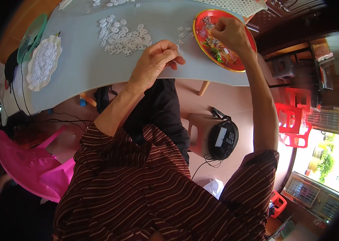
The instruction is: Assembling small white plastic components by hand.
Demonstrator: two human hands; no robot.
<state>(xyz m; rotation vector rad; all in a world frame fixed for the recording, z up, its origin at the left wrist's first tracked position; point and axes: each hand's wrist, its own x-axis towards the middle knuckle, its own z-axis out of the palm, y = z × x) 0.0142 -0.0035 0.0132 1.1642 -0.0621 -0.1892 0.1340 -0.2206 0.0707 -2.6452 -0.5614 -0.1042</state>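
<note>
My left hand point(156, 63) is closed above the table's near edge, thumb and fingers pinched together. A pale bit shows by its fingertips, too small to name. My right hand point(230, 35) is over a round red tray point(239, 64) with a gold rim, its fingers curled into a pinch; whatever they hold is hidden. Small silvery metal pieces point(207, 23) lie in the tray, on its colourful printed bottom. Left of my left hand spreads a pile of small white plastic pieces with holes point(127, 42). A few loose white pieces point(181, 35) sit beside the tray.
The grey-blue table point(77, 60) carries a scalloped white dish point(43, 64) heaped with white pieces, a green mesh basket point(33, 36) and a white perforated basket point(241, 6). Around it stand a pink chair point(37, 168), a stool with a black bag point(222, 138), and red stools point(292, 118).
</note>
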